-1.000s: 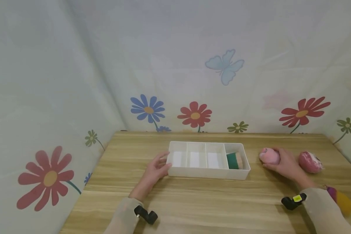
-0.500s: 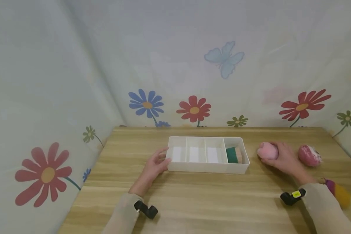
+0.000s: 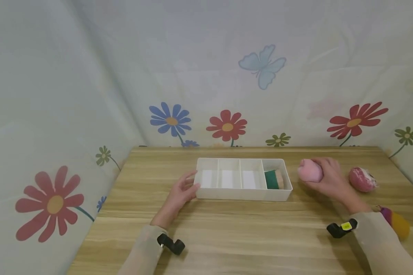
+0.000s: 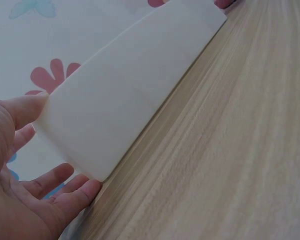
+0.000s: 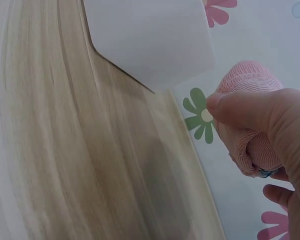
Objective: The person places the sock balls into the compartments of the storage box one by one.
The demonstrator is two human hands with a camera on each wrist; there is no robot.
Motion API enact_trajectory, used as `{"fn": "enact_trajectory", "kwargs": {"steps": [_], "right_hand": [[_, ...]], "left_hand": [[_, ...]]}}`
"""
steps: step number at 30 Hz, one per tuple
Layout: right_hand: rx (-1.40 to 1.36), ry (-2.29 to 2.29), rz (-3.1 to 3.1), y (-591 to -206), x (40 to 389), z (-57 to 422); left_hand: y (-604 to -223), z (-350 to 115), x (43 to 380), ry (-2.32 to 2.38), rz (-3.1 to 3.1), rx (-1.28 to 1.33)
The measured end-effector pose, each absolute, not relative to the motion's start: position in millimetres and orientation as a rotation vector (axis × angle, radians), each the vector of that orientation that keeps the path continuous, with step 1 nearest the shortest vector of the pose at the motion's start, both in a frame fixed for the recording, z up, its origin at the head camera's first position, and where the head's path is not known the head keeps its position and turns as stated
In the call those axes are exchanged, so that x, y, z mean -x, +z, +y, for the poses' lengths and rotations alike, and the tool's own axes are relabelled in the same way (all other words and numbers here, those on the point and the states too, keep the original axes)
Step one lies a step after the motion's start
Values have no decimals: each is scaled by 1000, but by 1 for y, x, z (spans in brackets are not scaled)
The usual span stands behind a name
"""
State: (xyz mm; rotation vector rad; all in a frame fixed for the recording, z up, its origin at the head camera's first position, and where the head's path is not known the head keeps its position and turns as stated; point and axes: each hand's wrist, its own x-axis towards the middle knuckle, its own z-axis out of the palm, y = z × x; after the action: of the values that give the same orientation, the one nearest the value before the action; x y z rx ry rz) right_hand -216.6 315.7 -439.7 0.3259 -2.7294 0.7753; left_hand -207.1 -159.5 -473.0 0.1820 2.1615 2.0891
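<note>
A rolled pink sock (image 3: 310,170) with a ribbed knit is pinched between the thumb and fingers of my right hand (image 3: 331,182). In the right wrist view the sock (image 5: 250,80) hangs above the table, its shadow cast on the wood. My left hand (image 3: 180,194) rests against the left end of a white divided box (image 3: 244,194). In the left wrist view its thumb touches the upper corner and a fingertip the lower corner, fingers loosely extended. A green and beige rolled sock (image 3: 272,180) lies in the box's rightmost compartment; the other compartments hold nothing.
Right of the right hand lies a pink and white rolled bundle (image 3: 362,179). A purple and mustard bundle (image 3: 399,225) sits nearer, partly behind the right sleeve (image 3: 382,236). A flowered cloth (image 3: 192,76) hangs behind the wooden table (image 3: 247,233).
The right hand has raised the pink sock off the table and moved slightly left towards the box. The left hand keeps its place at the box. The head view has tilted a little.
</note>
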Motion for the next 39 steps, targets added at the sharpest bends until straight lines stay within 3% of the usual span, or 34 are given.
{"fn": "enact_trajectory", "kwargs": {"steps": [39], "right_hand": [[-604, 803, -2519, -403, 218, 253]], "left_hand": [[-466, -161, 207, 2028, 2177, -169]]}}
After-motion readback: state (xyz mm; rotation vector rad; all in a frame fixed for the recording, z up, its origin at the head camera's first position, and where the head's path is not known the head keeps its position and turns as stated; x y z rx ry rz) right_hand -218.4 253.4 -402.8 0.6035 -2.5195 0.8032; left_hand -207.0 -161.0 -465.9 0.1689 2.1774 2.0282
